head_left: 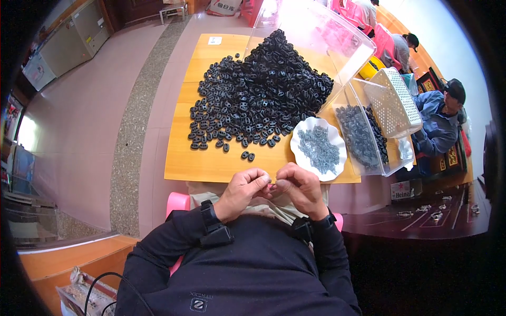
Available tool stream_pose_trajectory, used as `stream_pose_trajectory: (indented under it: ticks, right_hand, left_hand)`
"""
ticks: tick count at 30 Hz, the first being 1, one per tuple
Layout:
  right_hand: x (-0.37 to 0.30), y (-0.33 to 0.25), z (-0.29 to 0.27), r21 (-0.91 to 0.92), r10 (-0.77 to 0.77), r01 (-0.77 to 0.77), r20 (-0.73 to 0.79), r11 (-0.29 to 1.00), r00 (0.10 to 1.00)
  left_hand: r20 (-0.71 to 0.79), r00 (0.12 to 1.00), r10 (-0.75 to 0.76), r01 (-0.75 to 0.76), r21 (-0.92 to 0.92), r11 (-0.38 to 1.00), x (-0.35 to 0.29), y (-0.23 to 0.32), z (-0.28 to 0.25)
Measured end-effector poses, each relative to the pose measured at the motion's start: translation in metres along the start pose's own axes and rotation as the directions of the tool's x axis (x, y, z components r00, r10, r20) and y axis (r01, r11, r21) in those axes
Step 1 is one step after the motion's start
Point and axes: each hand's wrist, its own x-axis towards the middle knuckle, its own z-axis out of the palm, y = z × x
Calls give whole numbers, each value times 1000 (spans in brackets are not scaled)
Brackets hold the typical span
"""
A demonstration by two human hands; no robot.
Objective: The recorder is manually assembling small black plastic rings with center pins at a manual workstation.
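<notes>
My left hand point(245, 190) and my right hand point(301, 190) meet just off the front edge of the wooden table point(211, 171). Thumb and fingers of each are pinched together, the tips almost touching. Whatever lies between them is too small to make out. Beyond them spreads a large heap of small black two-holed plastic pieces point(258, 89), which look like cord locks. Two loose pieces point(247, 156) lie closest to my hands. Right of the heap, a white scalloped plate point(299, 158) holds many tiny grey pieces point(319, 149), possibly springs.
A clear plastic box point(345, 58) lies tipped behind the heap. At the right stands another clear bin point(387, 166) with grey and black parts, beside a white perforated basket point(395, 100). A person in blue point(437, 121) sits beyond it; others work further back. A pink chair point(178, 203) is under me.
</notes>
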Motion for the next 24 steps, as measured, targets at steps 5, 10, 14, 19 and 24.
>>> stream_pose_trajectory:
  ticks: [5, 10, 14, 19, 24]
  right_hand:
    - [3, 7, -35, -525, -132, -19, -249, 851, 959]
    - [-6, 28, -67, -714, -106, -194, -352, 673, 930]
    - [-3, 18, -50, -466, -46, -119, -327, 877, 944]
    - [2, 9, -3, -84, 21, -25, -44, 996, 999]
    - [4, 21, 9, -123, -63, 53, -73, 991, 995]
  left_hand:
    - [-71, 997, -31, 29, -30, 999, -1, 2, 1]
    - [-97, 993, -70, 64, -62, 996, 0, 3, 2]
    - [-105, 991, -77, 71, -63, 996, 0, 2, 2]
    - [-45, 994, -100, 91, -170, 981, -1, 2, 0]
    - [-31, 996, -79, 70, -208, 976, -3, 5, 4]
